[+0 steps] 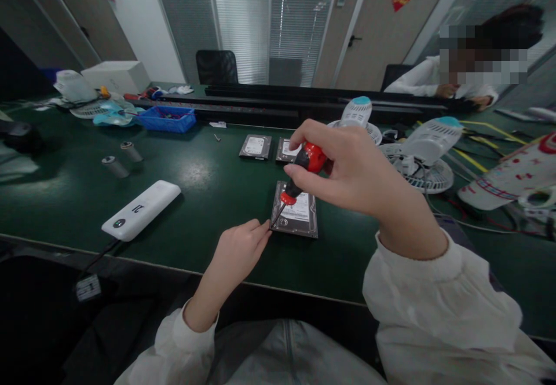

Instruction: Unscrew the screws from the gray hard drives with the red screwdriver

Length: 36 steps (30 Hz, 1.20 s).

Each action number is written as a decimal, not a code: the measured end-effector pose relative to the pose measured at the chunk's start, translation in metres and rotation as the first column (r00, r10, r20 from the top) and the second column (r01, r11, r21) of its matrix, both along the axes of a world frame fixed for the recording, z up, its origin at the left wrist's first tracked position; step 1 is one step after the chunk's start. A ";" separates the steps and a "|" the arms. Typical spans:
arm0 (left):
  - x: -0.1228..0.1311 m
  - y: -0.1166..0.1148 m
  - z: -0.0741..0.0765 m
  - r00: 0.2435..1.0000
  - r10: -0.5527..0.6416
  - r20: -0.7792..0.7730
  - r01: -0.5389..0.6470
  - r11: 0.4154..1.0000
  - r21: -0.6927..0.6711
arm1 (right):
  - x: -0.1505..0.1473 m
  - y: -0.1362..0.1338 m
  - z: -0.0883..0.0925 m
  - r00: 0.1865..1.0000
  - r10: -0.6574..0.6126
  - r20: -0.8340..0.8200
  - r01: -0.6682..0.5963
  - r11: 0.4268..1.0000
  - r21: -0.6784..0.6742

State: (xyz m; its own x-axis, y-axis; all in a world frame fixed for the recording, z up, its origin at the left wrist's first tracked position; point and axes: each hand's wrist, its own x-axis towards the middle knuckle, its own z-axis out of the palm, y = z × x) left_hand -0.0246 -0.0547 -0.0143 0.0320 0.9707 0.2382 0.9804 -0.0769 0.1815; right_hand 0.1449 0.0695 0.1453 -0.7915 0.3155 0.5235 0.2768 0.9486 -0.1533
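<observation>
My right hand [343, 165] is wrapped round the red and black handle of a screwdriver [306, 162]. The shaft slants down to the lower left, its tip at the near left corner of a hard drive [297, 214] lying label up on the green table [208, 200]. Fingers of my left hand [241, 246] are pressed together against that same corner; whether they pinch something small is hidden. Behind this drive lie two more, one hard drive [255, 146] in full view and another [285, 150] partly covered by my right hand.
A white power bank [142, 210] and two metal cylinders [116, 167] lie to the left. Farther back is a blue tray [168, 119]. White fans [428, 147], cables and a patterned cylinder [512, 171] are at the right. A person [478, 61] sits across the table.
</observation>
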 end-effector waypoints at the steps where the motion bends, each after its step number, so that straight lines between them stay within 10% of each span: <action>1: 0.000 0.000 0.000 1.000 -0.001 0.003 0.001 1.000 -0.001 | 0.001 0.001 0.001 1.000 -0.021 0.006 0.020 1.000 0.006; 36: -0.001 0.001 -0.003 1.000 -0.029 0.009 0.029 0.999 0.038 | -0.003 0.002 -0.003 0.986 0.168 0.001 -0.168 0.984 -0.064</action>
